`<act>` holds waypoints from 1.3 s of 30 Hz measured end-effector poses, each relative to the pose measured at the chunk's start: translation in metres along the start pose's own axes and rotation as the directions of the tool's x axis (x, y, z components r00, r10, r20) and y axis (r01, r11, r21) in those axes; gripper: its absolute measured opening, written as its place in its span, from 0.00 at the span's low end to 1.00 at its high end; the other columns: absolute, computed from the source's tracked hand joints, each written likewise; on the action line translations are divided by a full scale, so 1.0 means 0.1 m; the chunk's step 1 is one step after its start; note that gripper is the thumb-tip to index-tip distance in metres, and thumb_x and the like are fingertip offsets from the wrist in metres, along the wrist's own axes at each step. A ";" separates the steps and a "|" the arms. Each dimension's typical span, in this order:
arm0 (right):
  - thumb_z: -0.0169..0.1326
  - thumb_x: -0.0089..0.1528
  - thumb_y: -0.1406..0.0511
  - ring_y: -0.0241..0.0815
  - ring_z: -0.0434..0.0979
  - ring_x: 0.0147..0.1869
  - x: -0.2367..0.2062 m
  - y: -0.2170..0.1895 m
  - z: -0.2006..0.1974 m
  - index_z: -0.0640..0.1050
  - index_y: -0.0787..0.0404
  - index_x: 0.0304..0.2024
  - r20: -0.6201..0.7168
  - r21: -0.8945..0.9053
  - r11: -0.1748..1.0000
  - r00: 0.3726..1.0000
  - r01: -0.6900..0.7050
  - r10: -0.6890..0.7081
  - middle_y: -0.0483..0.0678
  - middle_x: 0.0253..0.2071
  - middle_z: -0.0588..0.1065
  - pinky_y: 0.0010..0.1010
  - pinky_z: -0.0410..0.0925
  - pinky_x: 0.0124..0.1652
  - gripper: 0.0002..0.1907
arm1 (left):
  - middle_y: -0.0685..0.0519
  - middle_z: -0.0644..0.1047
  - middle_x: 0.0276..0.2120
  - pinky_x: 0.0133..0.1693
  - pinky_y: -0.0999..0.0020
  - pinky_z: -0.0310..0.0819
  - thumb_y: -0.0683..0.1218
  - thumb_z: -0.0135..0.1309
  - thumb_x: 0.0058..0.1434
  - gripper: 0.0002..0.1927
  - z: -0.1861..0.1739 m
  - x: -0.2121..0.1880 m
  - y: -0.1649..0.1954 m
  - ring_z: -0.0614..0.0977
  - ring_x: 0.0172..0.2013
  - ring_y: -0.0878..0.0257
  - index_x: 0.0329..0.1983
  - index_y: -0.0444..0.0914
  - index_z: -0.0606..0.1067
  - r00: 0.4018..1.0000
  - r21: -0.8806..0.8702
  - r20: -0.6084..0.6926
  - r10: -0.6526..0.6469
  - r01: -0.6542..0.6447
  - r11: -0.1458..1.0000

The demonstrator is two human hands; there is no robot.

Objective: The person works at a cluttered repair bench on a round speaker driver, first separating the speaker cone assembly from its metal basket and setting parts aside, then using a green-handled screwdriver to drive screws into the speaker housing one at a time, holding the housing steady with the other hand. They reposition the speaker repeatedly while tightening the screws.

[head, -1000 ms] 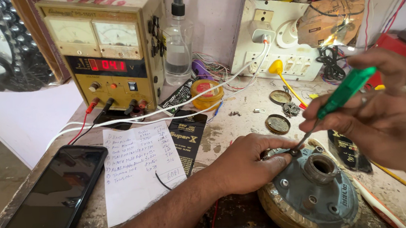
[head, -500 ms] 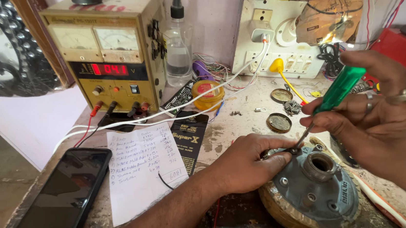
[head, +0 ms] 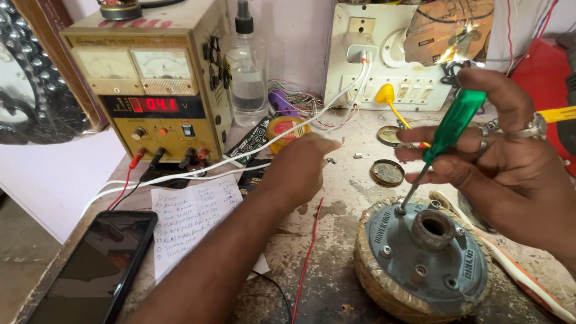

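Observation:
A round fan motor (head: 426, 268) with a grey metal cover and copper windings lies on the workbench at the front right. My right hand (head: 503, 164) grips a green-handled screwdriver (head: 449, 134), its tip resting on a screw at the cover's upper left edge. My left hand (head: 299, 168) hovers over the bench left of the motor, fingers bent and pointing toward small screws (head: 360, 154) lying loose; whether it holds anything is hidden. A red wire (head: 307, 264) runs under my left forearm.
A beige bench power supply (head: 157, 90) with a red display stands at the back left, a clear spray bottle (head: 249, 75) beside it. A white switchboard (head: 380, 63) is on the wall. A black phone (head: 83, 284), a handwritten paper (head: 192, 219) and two round metal caps (head: 387, 173) lie about.
My left hand has let go of the motor's edge and moved up and back toward the loose screws. The right hand keeps the screwdriver on the cover.

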State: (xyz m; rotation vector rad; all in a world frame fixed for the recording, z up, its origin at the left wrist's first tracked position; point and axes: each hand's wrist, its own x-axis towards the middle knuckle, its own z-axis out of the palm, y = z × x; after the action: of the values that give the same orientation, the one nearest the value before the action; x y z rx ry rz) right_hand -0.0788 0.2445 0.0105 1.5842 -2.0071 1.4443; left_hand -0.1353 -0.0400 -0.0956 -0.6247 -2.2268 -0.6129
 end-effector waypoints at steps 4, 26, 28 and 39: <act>0.48 0.64 0.82 0.49 0.85 0.52 -0.03 0.03 0.00 0.52 0.57 0.75 -0.072 0.074 0.988 0.987 -0.139 0.144 0.57 0.52 0.79 0.44 0.76 0.53 0.41 | 0.40 0.80 0.43 0.48 0.51 0.75 0.39 0.49 0.59 0.14 0.18 0.12 -0.10 0.82 0.46 0.45 0.46 0.37 0.81 0.943 0.151 0.282 -0.176 0.138 0.979; 0.56 0.64 0.71 0.35 0.77 0.44 -0.07 -0.03 -0.23 0.79 0.60 0.55 -0.220 0.186 0.964 0.948 -0.191 0.230 0.48 0.44 0.78 0.26 0.71 0.44 0.16 | 0.51 0.83 0.36 0.43 0.68 0.84 0.44 0.60 0.64 0.13 -0.36 0.07 1.01 0.85 0.36 0.65 0.48 0.31 0.80 0.836 -0.911 0.364 -0.411 0.412 0.031; 0.63 0.63 0.71 0.34 0.70 0.36 -0.08 0.01 -0.18 0.83 0.67 0.45 -0.186 -0.241 0.924 0.949 -0.295 0.254 0.50 0.40 0.76 0.25 0.63 0.32 0.08 | 0.49 0.83 0.36 0.42 0.67 0.84 0.43 0.61 0.64 0.13 -0.38 0.03 1.06 0.85 0.36 0.64 0.47 0.30 0.80 0.867 -0.926 0.352 -0.352 0.377 0.004; 0.67 0.54 0.71 0.29 0.81 0.40 -0.13 -0.14 0.13 0.85 0.66 0.39 -0.277 -0.263 0.924 0.939 -0.278 0.204 0.47 0.39 0.84 0.20 0.74 0.39 0.10 | 0.48 0.83 0.40 0.47 0.69 0.82 0.41 0.61 0.65 0.10 -0.29 -0.05 1.29 0.85 0.41 0.65 0.47 0.30 0.80 0.896 -0.958 0.284 -0.341 0.278 -0.069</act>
State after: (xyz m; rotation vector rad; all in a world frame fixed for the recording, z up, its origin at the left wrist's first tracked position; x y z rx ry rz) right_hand -0.0565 0.2437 0.0032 1.0107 -2.2013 1.2623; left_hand -0.0408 0.0408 -0.0511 -0.6650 -1.4405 -2.6038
